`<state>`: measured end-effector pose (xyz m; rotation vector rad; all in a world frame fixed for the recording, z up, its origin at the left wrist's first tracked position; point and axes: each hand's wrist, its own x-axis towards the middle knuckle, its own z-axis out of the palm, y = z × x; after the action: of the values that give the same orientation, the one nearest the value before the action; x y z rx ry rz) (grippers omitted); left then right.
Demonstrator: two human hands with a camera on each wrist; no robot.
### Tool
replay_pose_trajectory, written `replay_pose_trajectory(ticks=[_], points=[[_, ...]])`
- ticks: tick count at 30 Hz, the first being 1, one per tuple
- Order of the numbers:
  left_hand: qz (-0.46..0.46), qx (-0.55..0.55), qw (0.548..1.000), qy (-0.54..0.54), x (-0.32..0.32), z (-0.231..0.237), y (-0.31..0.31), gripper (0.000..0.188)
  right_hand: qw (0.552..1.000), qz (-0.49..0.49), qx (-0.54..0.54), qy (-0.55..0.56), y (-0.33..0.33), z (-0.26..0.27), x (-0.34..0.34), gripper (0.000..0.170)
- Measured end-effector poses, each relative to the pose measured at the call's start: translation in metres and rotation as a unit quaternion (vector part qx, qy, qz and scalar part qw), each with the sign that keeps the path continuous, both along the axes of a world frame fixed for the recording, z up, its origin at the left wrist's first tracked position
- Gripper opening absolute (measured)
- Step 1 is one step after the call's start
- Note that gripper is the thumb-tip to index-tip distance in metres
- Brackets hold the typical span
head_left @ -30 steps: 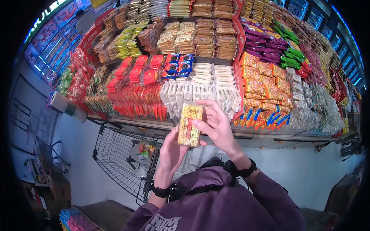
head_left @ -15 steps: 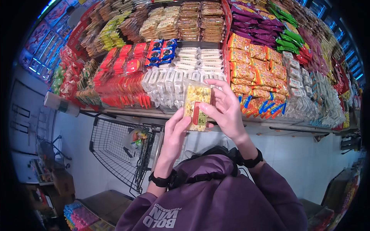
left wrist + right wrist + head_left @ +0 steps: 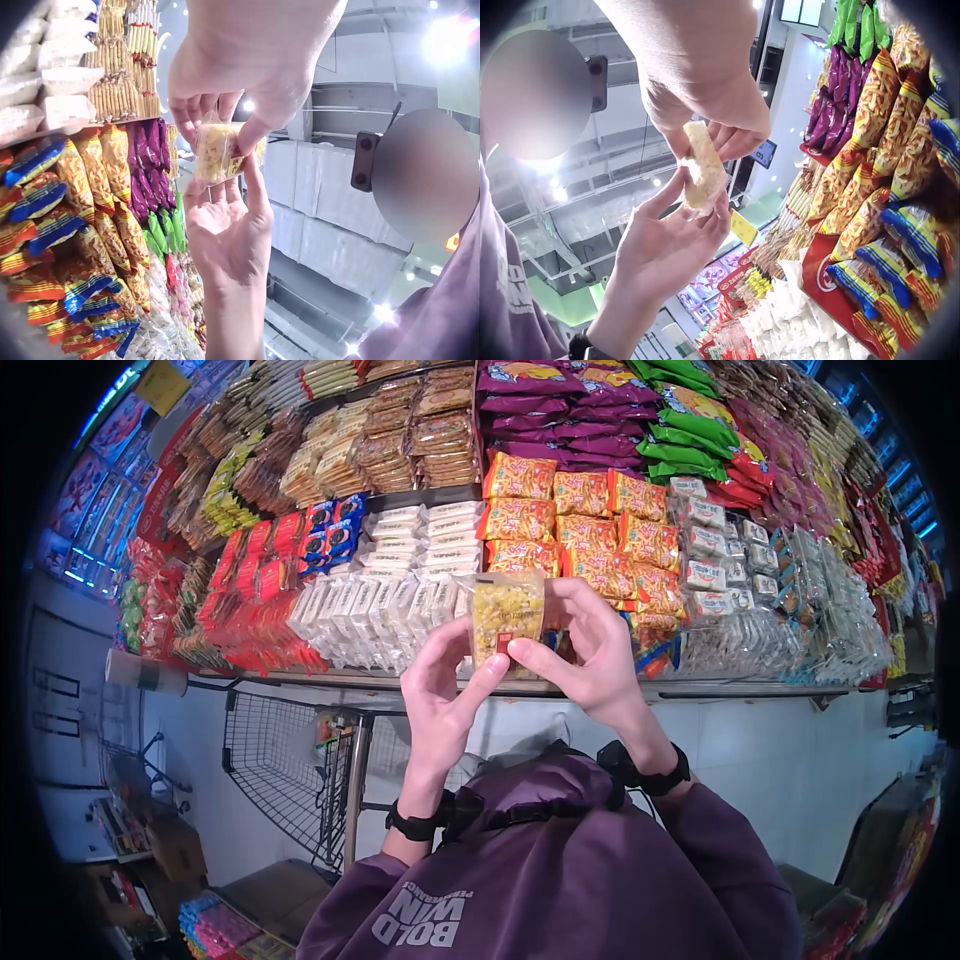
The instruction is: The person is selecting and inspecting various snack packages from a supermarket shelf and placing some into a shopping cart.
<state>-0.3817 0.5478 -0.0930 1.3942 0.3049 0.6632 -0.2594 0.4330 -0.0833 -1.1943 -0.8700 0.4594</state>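
A clear-wrapped yellow puffed-grain snack bar is held up in front of the chest, close over the display in the head view. My left hand grips its left side, thumb on the near face by the lower edge. From the other side my right hand pinches it, thumb beside a small red label and fingers behind. The left wrist view shows the bar between both hands' fingertips. Edge-on, the bar appears in the right wrist view with fingers at both ends.
Packed snacks fill the display: white packets, orange bags, purple bags and green bags. A wire shopping cart stands at lower left. The display's front edge runs just beyond the wrists.
The display has shifted left in the head view as the camera turned right. The bar has tilted and looks shorter, with its label now mostly out of sight. Both hands keep hold of it.
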Motion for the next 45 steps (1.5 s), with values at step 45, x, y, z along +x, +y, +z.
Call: replay_pose_trajectory(ticks=[45], points=[[0.205,0.437,0.876,-0.017,0.117,0.003,-0.114,0.039,0.994,-0.083,-0.039,0.063,-0.106,-0.004,0.083,0.05]])
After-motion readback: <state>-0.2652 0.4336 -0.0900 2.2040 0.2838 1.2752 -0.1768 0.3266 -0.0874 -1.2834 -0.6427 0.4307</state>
